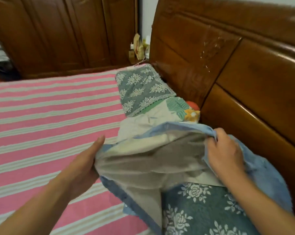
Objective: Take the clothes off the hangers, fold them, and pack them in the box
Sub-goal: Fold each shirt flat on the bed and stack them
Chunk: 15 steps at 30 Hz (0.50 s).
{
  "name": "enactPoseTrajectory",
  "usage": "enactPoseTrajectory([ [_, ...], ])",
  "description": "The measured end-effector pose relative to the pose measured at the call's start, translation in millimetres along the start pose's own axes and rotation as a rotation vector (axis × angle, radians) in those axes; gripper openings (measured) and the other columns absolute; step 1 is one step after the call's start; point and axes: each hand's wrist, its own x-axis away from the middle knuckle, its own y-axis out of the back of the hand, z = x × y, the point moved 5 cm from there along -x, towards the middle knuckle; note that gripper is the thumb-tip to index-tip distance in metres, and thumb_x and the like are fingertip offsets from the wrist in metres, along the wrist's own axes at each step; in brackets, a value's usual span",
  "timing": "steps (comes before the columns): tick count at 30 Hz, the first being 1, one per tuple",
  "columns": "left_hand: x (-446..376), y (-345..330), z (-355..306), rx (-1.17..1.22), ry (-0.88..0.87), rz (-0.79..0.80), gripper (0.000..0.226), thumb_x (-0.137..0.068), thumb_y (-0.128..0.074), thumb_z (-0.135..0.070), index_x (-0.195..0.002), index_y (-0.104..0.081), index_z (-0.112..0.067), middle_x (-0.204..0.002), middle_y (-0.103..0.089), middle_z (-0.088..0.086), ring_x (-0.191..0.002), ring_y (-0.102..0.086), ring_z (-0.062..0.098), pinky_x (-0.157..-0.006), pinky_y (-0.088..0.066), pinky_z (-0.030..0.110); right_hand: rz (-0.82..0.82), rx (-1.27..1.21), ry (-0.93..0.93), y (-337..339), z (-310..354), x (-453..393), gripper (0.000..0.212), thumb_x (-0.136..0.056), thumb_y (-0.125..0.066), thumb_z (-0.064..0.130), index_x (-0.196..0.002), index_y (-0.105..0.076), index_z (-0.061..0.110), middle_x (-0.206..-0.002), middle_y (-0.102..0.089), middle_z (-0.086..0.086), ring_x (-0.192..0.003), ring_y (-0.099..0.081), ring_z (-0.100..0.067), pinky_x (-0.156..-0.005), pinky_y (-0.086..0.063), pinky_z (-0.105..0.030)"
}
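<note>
home bedroom; striped bed (pixel 41 116); carved wooden headboard (pixel 228 65); floral pillow (pixel 141 90)

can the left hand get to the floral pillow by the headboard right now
Probably not at once: the left hand grips the blue garment, which spreads between it and the pillow. Once it lets go, the striped sheet offers an open path.
</note>
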Motion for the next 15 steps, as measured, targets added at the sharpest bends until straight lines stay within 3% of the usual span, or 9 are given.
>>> enactPoseTrajectory([
  [2,84,20,-40,-0.153,-0.02,0.067,0.05,-0.093,-0.056,-0.052,-0.11,-0.078,-0.011,-0.112,-0.075,0.016,-0.1,-0.069,0.035,-0.089,-0.047,0.042,-0.056,-0.092,0.041,69,52,31,0.019,-0.101,-0.048,0.028,-0.085,-0.049,0.018,-0.072,-0.055,-0.004,-0.074,-0.056,-0.034,-0.059,-0.035,-0.038],
  [5,216,69,-110,-0.43,-0.322,-0.05,0.038,-0.08,-0.076,-0.049,-0.082,-0.078,-0.011,-0.081,-0.073,0.016,-0.077,-0.065,0.025,-0.072,-0.047,0.031,-0.126,-0.16,0.174,182,141,76,0.023,-0.099,-0.055,0.028,-0.08,-0.05,0.015,-0.068,-0.052,-0.004,-0.066,-0.053,-0.03,-0.054,-0.029,-0.037],
  [7,300,107,-154,-0.369,-0.487,-0.13,0.038,-0.073,-0.085,-0.048,-0.085,-0.079,-0.012,-0.087,-0.074,0.019,-0.082,-0.067,0.027,-0.081,-0.049,0.039,-0.116,-0.245,0.238,247,200,109,0.022,-0.096,-0.061,0.028,-0.082,-0.057,0.011,-0.073,-0.058,-0.006,-0.072,-0.056,-0.029,-0.058,-0.036,-0.039],
  [9,375,133,-179,-0.253,-0.515,-0.055,0.057,-0.058,-0.092,-0.054,-0.096,-0.079,-0.014,-0.099,-0.076,0.014,-0.09,-0.072,0.027,-0.084,-0.055,0.04,-0.084,-0.345,0.315,294,254,145,0.016,-0.091,-0.068,0.024,-0.087,-0.062,0.01,-0.08,-0.061,-0.008,-0.075,-0.056,-0.023,-0.061,-0.041,-0.037],
  [11,428,138,-170,-0.256,-0.381,0.079,0.049,-0.067,-0.086,-0.044,-0.107,-0.077,-0.016,-0.106,-0.077,0.011,-0.095,-0.074,0.029,-0.078,-0.061,0.038,0.05,-0.411,0.404,308,303,189,0.015,-0.085,-0.071,0.012,-0.095,-0.06,0.013,-0.085,-0.061,-0.006,-0.074,-0.056,-0.014,-0.062,-0.043,-0.032],
  [12,443,138,-155,-0.309,-0.304,0.085,0.042,-0.074,-0.082,-0.039,-0.107,-0.076,-0.014,-0.106,-0.077,0.014,-0.096,-0.074,0.033,-0.077,-0.062,0.042,0.177,-0.419,0.446,302,324,213,0.024,-0.082,-0.071,0.005,-0.099,-0.059,0.018,-0.087,-0.061,-0.001,-0.074,-0.056,-0.006,-0.06,-0.044,-0.023],
  [13,455,138,-136,-0.403,-0.251,0.043,0.039,-0.079,-0.081,-0.043,-0.104,-0.077,-0.013,-0.102,-0.077,0.016,-0.095,-0.074,0.037,-0.078,-0.062,0.047,0.325,-0.392,0.483,287,340,237,0.034,-0.08,-0.069,-0.001,-0.103,-0.057,0.022,-0.09,-0.06,0.004,-0.076,-0.056,0.001,-0.06,-0.043,-0.015],
  [15,468,148,-99,-0.523,-0.236,-0.079,0.046,-0.078,-0.075,-0.058,-0.091,-0.077,-0.014,-0.089,-0.077,0.012,-0.085,-0.074,0.036,-0.076,-0.058,0.05,0.563,-0.226,0.545,247,355,276,0.043,-0.08,-0.063,-0.007,-0.108,-0.053,0.023,-0.093,-0.056,0.009,-0.083,-0.056,-0.001,-0.061,-0.039,-0.01],
])
